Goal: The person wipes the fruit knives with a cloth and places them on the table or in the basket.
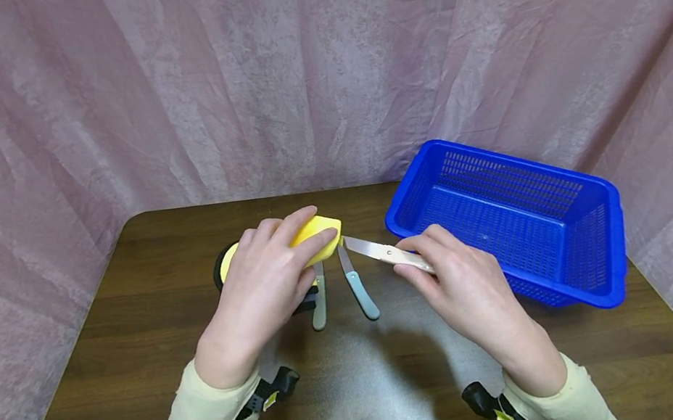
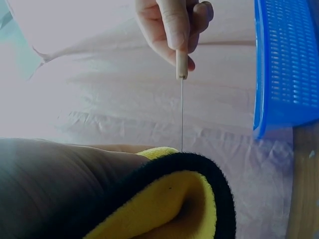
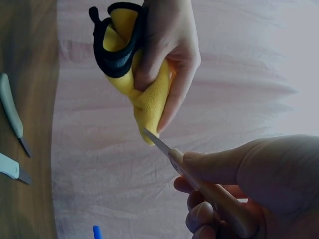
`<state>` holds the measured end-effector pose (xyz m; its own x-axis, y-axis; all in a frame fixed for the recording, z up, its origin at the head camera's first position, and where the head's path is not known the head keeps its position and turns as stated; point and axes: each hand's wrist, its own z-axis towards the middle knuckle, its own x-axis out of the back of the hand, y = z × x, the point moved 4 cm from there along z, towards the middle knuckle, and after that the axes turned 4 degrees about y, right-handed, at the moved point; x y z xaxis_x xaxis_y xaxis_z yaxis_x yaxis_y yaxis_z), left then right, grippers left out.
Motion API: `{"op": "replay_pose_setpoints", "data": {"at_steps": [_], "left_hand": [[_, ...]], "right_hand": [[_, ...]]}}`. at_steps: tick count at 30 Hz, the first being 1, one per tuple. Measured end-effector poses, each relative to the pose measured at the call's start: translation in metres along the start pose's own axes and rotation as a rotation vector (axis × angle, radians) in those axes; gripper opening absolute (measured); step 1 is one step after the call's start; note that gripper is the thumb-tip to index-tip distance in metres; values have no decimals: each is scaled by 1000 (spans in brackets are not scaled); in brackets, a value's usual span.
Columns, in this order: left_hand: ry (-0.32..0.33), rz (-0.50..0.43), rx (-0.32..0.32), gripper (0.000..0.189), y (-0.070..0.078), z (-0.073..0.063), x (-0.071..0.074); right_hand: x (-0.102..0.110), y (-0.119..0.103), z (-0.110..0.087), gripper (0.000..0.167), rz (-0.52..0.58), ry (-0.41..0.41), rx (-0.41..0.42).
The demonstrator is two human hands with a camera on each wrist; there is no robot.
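Note:
My left hand [image 1: 259, 288] grips a bunched yellow cloth [image 1: 321, 231] with black edging, above the table. In the right wrist view, the cloth [image 3: 150, 104] hangs from between thumb and fingers, its narrow end at the knife's tip. A small knife [image 1: 391, 254] with a cream handle is held by my right hand [image 1: 470, 284], the thumb along the handle. Its bare blade points left toward the cloth, the tip right at the yellow fabric. Below the cloth on the table lie a light blue-handled knife [image 1: 361, 296] and a grey-green-handled knife [image 1: 320, 308], partly hidden.
A blue perforated plastic basket [image 1: 617, 231] stands on the right of the wooden table [image 1: 107, 349], just beyond my right hand. Pink curtains [image 1: 302, 76] hang behind the table and at its sides. Cameras are strapped to both wrists.

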<state>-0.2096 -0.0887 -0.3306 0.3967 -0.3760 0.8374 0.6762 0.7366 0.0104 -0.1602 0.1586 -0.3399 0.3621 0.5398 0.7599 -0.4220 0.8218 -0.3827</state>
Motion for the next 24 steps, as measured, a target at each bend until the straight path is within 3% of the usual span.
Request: {"op": "replay_pose_setpoints", "data": {"at_steps": [14, 24], "left_hand": [[-4, 9, 28, 58, -9, -2, 3], [-16, 25, 11, 58, -8, -10, -5]], "right_hand": [[5, -1, 1, 19, 1, 5, -26], [13, 10, -8, 18, -53, 10, -58]]}}
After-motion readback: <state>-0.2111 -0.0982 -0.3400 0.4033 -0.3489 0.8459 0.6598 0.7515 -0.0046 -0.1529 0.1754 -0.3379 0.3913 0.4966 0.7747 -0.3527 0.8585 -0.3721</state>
